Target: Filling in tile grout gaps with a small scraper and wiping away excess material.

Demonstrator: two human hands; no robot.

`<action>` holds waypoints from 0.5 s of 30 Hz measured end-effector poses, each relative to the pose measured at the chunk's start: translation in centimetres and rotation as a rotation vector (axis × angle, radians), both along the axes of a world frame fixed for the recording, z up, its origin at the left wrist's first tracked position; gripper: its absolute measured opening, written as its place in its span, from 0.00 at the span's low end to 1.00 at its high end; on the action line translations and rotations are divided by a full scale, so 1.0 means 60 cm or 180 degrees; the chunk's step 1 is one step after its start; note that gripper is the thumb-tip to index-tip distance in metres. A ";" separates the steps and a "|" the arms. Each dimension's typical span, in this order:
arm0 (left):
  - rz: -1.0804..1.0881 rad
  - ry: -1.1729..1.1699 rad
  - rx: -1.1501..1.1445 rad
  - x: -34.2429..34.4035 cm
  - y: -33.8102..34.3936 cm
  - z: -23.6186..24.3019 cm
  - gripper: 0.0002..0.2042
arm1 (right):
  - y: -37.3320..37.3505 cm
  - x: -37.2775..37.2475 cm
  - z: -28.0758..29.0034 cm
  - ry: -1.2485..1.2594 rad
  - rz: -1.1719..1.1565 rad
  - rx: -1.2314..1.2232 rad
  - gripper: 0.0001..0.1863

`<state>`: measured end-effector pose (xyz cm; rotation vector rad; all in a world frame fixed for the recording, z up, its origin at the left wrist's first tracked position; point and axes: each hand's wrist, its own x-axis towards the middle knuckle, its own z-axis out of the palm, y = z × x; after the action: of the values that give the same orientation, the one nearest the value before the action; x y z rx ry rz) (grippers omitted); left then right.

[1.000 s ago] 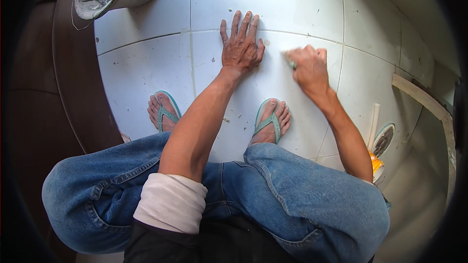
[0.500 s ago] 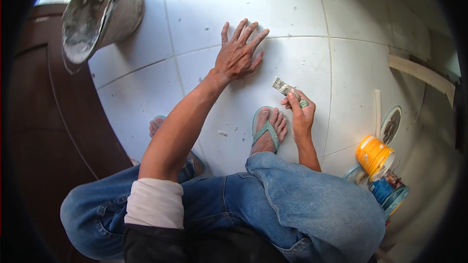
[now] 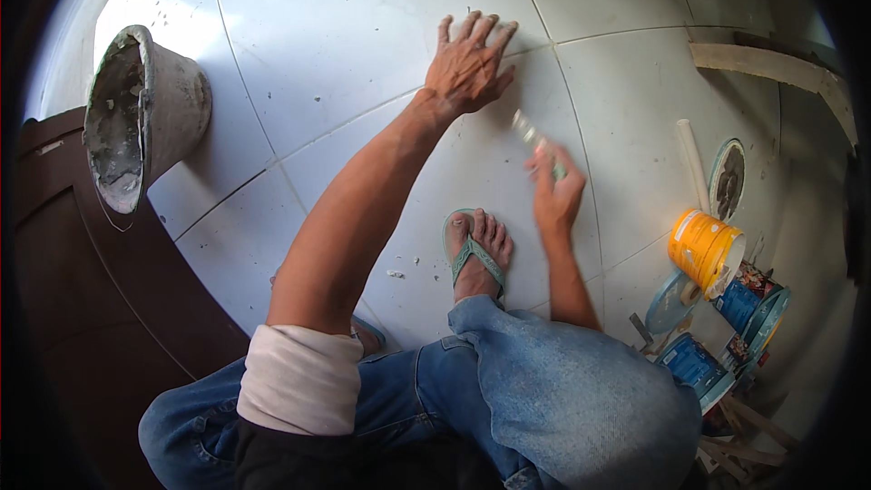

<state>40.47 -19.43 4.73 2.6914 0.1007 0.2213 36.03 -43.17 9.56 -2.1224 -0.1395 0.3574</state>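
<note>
Shifted rightward over the tiles (image 3: 435, 163) since earlier, with left hand (image 3: 467, 65) spread and empty, right hand (image 3: 556, 186) pinching a scraper (image 3: 530, 132) close by, apparently scraping, next calling for steady low-angled contact.

Upper centre: two hands, left hand (image 3: 469, 68) and right hand (image 3: 556, 200); one hand tool (image 3: 526, 130). Upper left: one bucket (image 3: 180, 109). Lower centre: two sandals (image 3: 469, 245). Right: one yellow tub (image 3: 700, 243); blue cans (image 3: 691, 363), probably two, crowded.
</note>
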 end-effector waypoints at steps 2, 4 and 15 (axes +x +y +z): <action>0.0415 -0.0050 0.0001 -0.025 0.010 -0.001 0.33 | 0.011 0.107 0.020 -0.0909 0.0731 -0.0363 0.14; 0.0758 0.0026 -0.0013 -0.060 0.003 -0.003 0.33 | 0.012 0.213 0.022 -0.1795 0.1382 -0.0717 0.12; 0.1339 0.0282 0.0232 -0.175 -0.001 -0.037 0.36 | 0.055 0.366 0.046 -0.2282 0.3603 -0.2007 0.17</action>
<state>29.94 -19.49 2.49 2.7232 0.7002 0.2348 58.00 -39.86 12.31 -2.4857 -1.8830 0.2654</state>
